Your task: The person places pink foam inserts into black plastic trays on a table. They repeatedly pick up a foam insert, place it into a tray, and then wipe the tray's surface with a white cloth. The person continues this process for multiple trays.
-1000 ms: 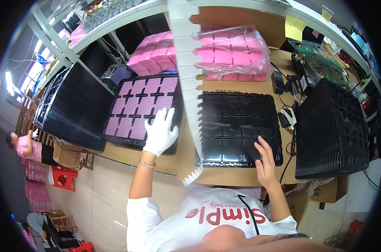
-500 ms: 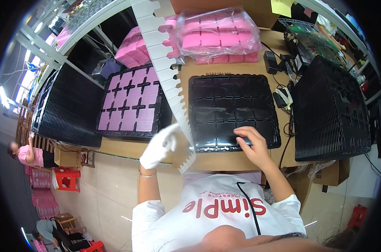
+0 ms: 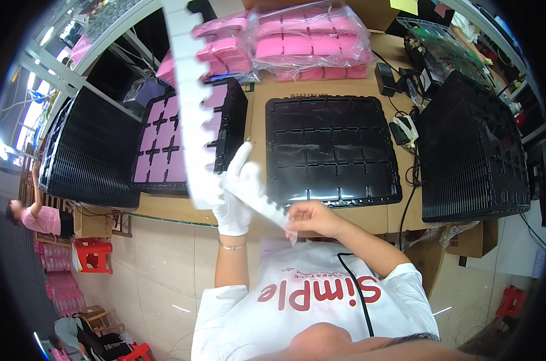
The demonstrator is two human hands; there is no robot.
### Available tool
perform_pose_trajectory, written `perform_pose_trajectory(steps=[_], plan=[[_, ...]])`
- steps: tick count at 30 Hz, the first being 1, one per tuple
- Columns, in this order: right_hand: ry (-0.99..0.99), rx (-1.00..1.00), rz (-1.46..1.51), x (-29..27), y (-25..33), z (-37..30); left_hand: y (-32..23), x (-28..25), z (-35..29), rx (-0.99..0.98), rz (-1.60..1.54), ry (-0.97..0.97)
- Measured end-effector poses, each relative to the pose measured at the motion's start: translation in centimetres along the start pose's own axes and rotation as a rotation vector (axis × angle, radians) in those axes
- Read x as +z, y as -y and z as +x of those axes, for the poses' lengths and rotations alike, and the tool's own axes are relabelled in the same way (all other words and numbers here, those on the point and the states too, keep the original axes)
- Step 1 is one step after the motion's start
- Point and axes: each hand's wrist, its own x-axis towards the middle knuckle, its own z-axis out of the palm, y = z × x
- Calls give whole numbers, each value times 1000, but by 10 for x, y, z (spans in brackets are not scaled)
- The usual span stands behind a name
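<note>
A long white strip (image 3: 191,102) with notches along one edge runs up past the left black tray. It bends sharply at my left hand (image 3: 238,198), which wears a white glove and grips it with one finger stretched out. My right hand (image 3: 312,218), bare, pinches the strip's short lower end in front of my shirt. Just beyond the right hand lies a black compartmented tray (image 3: 333,144) with a glossy surface. Further left, a stack of black trays has pink-purple pieces (image 3: 155,138) in its compartments, and the strip hides part of it.
Tall stacks of black trays stand at the left (image 3: 86,156) and right (image 3: 477,162). Pink foam blocks (image 3: 309,45) in clear plastic lie at the back. Cables (image 3: 410,171) trail along the table's right side. Other people (image 3: 38,216) are at the far left.
My right hand has come from the black tray to the strip's lower end. The strip has swung left and now bends at my gloved left hand.
</note>
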Motion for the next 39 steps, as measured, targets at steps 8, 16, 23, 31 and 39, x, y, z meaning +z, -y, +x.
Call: perform_pose_trajectory(steps=[8,16,23,31,39], plan=[[-403,-19,-259,-10,26,6,39,-18,-3,-256,1007,-338],[-382,9,-231,-20,22,0,41,-36,13,13,801,-451],[-448,-93,-232,-25,17,13,45,-36,8,-337,931,-290],[-466,-27,-203,-22,13,7,43,-64,9,-218,565,-401],[-516,-74,-348,-8,20,9,48,-38,-2,-237,728,-389]])
